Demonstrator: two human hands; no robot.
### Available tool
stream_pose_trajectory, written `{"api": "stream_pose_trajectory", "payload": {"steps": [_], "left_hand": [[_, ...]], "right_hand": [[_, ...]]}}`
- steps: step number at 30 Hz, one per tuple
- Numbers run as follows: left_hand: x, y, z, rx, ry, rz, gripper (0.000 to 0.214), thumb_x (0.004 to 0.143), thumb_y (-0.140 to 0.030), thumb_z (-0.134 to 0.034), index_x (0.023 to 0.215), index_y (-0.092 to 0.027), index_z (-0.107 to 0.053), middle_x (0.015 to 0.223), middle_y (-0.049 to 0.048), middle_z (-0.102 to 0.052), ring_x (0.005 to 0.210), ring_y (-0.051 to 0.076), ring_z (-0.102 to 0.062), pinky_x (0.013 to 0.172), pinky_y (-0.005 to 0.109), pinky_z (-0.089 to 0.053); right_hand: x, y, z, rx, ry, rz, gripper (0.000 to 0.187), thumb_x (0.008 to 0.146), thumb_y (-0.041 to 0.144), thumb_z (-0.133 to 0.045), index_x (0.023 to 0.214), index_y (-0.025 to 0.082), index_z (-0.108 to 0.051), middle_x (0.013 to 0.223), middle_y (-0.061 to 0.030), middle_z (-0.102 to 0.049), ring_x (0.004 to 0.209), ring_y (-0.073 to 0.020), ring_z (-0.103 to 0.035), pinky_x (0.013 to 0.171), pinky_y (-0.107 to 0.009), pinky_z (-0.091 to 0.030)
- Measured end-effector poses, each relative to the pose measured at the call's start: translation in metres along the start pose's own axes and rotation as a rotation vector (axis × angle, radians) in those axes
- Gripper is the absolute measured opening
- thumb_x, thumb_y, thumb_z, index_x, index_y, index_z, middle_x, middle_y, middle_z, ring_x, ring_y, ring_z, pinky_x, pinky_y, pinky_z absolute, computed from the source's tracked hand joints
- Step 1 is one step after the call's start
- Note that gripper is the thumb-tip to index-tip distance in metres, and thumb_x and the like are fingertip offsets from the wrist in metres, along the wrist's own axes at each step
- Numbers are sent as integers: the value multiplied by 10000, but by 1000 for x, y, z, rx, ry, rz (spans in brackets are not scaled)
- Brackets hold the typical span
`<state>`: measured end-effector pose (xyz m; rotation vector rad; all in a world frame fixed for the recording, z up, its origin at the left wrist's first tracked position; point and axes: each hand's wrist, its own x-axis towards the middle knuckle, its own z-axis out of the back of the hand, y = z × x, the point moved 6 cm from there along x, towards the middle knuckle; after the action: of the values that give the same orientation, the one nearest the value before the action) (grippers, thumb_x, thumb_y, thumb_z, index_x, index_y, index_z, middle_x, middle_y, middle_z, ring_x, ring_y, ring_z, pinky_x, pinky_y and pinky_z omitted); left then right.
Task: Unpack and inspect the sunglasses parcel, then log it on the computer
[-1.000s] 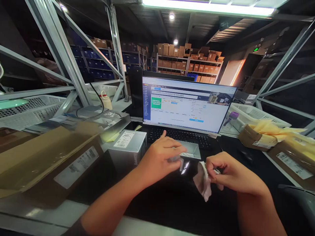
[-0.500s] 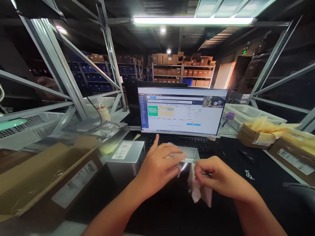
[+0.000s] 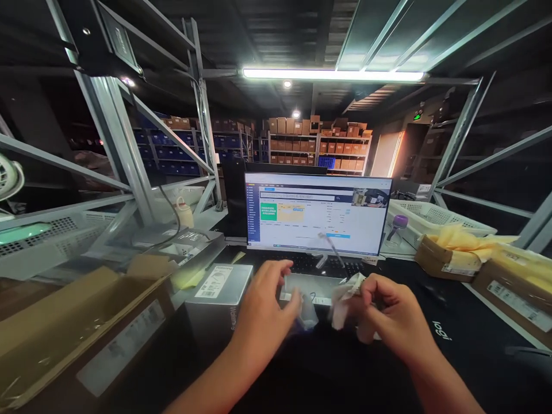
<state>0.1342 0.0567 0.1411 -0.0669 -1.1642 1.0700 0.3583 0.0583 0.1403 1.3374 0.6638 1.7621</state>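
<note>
Over the black desk mat [image 3: 435,356], my left hand [image 3: 267,310] is curled around a small clear plastic piece [image 3: 307,313]. Just to its right, my right hand [image 3: 386,316] is closed on a crumpled white cloth [image 3: 345,296]. A thin silvery strip [image 3: 330,250] rises between the two hands in front of the screen; what it belongs to is blurred. An open grey tray-like box [image 3: 314,286] lies right behind the hands, in front of the keyboard [image 3: 323,265].
A lit monitor [image 3: 317,215] stands behind the keyboard. A grey labelled box [image 3: 218,293] sits left of my hands, with a long cardboard carton [image 3: 77,322] further left. Brown parcels with yellow paper [image 3: 474,247] lie at right. Metal shelf posts [image 3: 112,126] flank the desk.
The view has tilted upward, so the hands sit lower in the picture. My right hand has bunched the cloth closer to the left hand, and a thin silvery strip now sticks up between them.
</note>
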Motion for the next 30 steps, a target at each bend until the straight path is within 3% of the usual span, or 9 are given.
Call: {"api": "stream_pose_trajectory", "payload": {"steps": [4, 6, 11, 18, 22, 25, 30], "left_hand": [[-14, -1, -24, -264, 297, 104, 890, 674, -187, -792, 1455, -295, -380, 1314, 86, -598, 920, 186, -687, 817, 366, -611], [-19, 1, -35, -382, 373, 194, 952, 660, -189, -810, 1472, -302, -326, 1316, 84, -600, 836, 155, -692, 765, 335, -609], [-18, 0, -41, -492, 349, 290, 823, 729, -243, -803, 1418, -296, -357, 1207, 50, -670, 878, 170, -721, 820, 339, -586], [-19, -4, -41, -551, 380, 297, 952, 664, -187, -847, 1435, -316, -303, 1198, 41, -699, 893, 182, -730, 783, 312, -569], [-21, -2, -46, -593, 370, 319, 953, 672, -167, -828, 1451, -322, -300, 1171, 29, -704, 854, 159, -725, 774, 292, -567], [-20, -4, -47, -604, 352, 313, 905, 673, -150, -808, 1438, -311, -352, 1107, 20, -705, 828, 153, -713, 732, 270, -561], [-19, -6, -48, -599, 394, 311, 863, 633, -111, -789, 1398, -298, -436, 1005, 4, -688, 792, 158, -688, 675, 261, -554]], "right_hand": [[-5, -15, -29, 129, 59, -61, 205, 859, 307, -624, 708, 223, -512, 604, 23, -670, 362, -98, -537, 357, -205, -334], [-7, -15, -42, 124, 116, -44, 236, 873, 333, -627, 699, 224, -512, 547, 35, -635, 346, -95, -518, 380, -209, -358], [-9, -10, -49, 129, 158, -41, 265, 897, 382, -622, 707, 227, -522, 432, 71, -533, 344, -99, -508, 424, -210, -364], [-8, -2, -33, -89, -176, 66, 195, 760, 352, -733, 668, 222, -620, 510, 44, -618, 438, -95, -525, 463, -206, -408], [-10, -2, -31, -106, -236, 39, 184, 739, 347, -741, 663, 214, -640, 558, 35, -633, 463, -92, -522, 470, -208, -415], [-11, -8, -31, 1, -211, -59, 231, 734, 379, -769, 700, 203, -623, 606, 21, -630, 518, -100, -534, 495, -213, -426], [-7, -19, -39, 385, 1, -282, 403, 753, 511, -804, 818, 209, -545, 643, 31, -602, 507, -89, -508, 466, -206, -391]]}}
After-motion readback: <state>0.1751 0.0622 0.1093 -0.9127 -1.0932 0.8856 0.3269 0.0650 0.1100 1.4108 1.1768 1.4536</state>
